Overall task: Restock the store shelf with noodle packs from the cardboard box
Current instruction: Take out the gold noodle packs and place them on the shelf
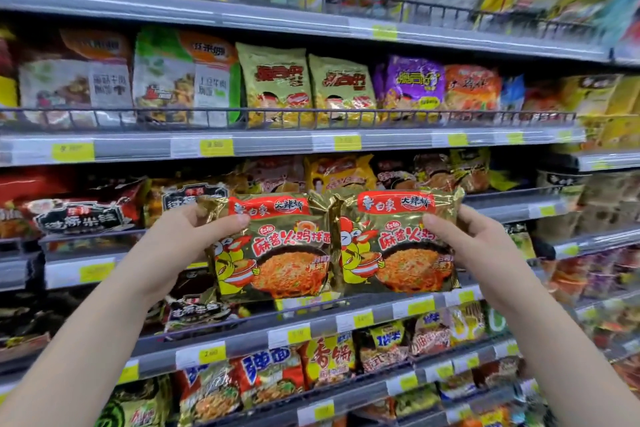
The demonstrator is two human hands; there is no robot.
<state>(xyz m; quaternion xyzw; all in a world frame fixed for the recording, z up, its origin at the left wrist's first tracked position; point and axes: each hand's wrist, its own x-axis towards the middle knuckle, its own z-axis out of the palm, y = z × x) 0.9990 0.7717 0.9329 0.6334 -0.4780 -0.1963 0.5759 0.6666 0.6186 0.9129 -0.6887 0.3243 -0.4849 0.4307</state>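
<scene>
Two gold noodle packs with red banners and a yellow chicken cartoon are held side by side in front of the middle shelf [512, 206]. My left hand [180, 246] grips the left noodle pack [277, 253] by its left edge, thumb on the front. My right hand [471, 246] grips the right noodle pack [398, 246] by its right edge in the same way. Both packs stand upright with their fronts toward me and overlap slightly at the centre. The cardboard box is out of view.
Store shelves filled with noodle packs run across the whole view, with wire rails [311, 114] and yellow price tags [216, 147] along the edges. Black and red packs [83, 215] lie left of my hands. Further packs [329, 360] fill the lower shelves.
</scene>
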